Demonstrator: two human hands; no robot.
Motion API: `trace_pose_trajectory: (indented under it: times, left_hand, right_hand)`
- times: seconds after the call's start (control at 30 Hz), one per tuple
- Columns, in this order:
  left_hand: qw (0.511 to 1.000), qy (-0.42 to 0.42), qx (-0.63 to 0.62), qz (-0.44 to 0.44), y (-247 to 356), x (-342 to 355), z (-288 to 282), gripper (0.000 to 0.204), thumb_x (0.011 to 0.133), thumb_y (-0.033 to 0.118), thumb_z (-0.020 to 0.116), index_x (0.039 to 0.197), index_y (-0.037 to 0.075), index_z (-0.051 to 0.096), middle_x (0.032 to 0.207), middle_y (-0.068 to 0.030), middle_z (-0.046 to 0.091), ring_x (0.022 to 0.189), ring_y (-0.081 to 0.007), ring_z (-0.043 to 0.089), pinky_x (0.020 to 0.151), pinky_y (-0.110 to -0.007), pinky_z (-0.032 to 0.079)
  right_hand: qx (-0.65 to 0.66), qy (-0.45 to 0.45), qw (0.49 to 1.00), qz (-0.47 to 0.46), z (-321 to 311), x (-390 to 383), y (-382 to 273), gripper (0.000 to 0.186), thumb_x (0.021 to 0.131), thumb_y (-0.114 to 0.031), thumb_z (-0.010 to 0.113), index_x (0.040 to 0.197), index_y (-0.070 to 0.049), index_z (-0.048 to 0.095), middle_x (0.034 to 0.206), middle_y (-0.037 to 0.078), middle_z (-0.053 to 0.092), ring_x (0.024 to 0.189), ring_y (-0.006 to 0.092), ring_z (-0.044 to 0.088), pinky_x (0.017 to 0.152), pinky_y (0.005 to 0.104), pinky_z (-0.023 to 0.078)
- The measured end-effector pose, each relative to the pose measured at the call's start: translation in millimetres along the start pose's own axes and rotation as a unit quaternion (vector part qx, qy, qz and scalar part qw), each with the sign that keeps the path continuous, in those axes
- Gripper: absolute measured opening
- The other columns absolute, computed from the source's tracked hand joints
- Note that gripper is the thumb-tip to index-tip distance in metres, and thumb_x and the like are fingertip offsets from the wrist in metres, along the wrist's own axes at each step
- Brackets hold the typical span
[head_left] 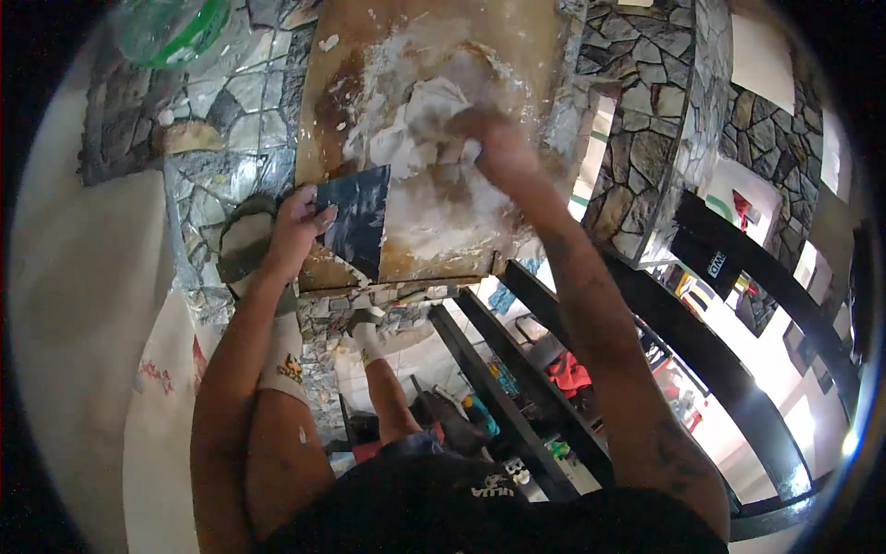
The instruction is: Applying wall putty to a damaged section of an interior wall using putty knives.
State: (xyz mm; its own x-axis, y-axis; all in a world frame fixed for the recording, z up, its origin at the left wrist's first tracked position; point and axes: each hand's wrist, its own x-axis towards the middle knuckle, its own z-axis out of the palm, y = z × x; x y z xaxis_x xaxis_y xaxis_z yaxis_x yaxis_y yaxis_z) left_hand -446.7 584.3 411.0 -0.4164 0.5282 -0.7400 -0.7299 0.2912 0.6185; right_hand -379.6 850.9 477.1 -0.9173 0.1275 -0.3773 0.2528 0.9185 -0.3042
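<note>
My left hand (300,223) is closed on the edge of a dark, flat rectangular plate (356,220) smeared with white, tilted over the near left part of a brown board (318,102). White paste (406,129) lies in a thick, uneven patch across the board, heaped near its middle. My right hand (506,152) is over the right side of this paste, blurred by motion. Its fingers look curled in, and a pale bit shows at them; what they hold cannot be made out.
A green-rimmed clear container (173,32) stands at the far left on stone-patterned tiles (245,97). My shoe (247,245) is beside the board's left edge. Black metal bars (498,392) run at the right, with cluttered items on a lower level beneath. A stone-clad pillar (637,120) rises beyond.
</note>
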Motion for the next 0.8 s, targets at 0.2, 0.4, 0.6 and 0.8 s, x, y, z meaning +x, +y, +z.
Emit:
trace_pose_trajectory:
  times: [0.2,0.4,0.6,0.8]
  left_hand:
    - [0.993,-0.097,-0.018,0.064,-3.3,-1.4,-2.3,0.018,0.077,-0.001,0.053,0.095,0.001,0.049,0.082,-0.0008,0.055,0.070,-0.0064,0.050,0.061,-0.020,0.042]
    - [0.992,-0.071,0.093,0.053,-0.1,-1.0,0.5,0.023,0.077,-0.001,0.054,0.099,0.001,0.048,0.080,-0.0009,0.056,0.068,-0.0058,0.051,0.056,-0.020,0.041]
    - [0.995,-0.082,0.025,0.052,-8.2,-0.9,-3.9,0.024,0.076,0.000,0.055,0.099,0.001,0.049,0.075,-0.0001,0.057,0.060,-0.0039,0.048,0.051,-0.018,0.039]
    - [0.993,-0.086,0.039,0.067,-13.2,1.2,-4.3,0.024,0.075,0.000,0.056,0.098,0.000,0.049,0.070,0.0020,0.053,0.057,-0.0027,0.045,0.049,-0.019,0.037]
  right_hand:
    - [-0.051,0.041,0.998,0.010,31.3,13.5,-17.2,0.035,0.063,0.002,0.051,0.096,-0.007,0.058,0.103,0.011,0.054,0.094,0.0274,0.051,0.080,0.0333,0.042]
    - [0.042,-0.067,0.996,0.033,10.1,-2.8,6.0,0.040,0.060,0.003,0.049,0.098,-0.007,0.058,0.102,0.013,0.055,0.095,0.0293,0.051,0.083,0.0349,0.041]
    - [0.053,0.055,0.990,0.118,-25.9,26.3,56.2,0.040,0.062,0.002,0.046,0.100,-0.006,0.057,0.101,0.015,0.056,0.093,0.0306,0.054,0.080,0.0337,0.042]
    - [0.048,0.046,0.992,0.106,2.3,44.6,40.7,0.038,0.061,-0.001,0.049,0.098,-0.006,0.058,0.097,0.018,0.057,0.089,0.0299,0.055,0.077,0.0342,0.043]
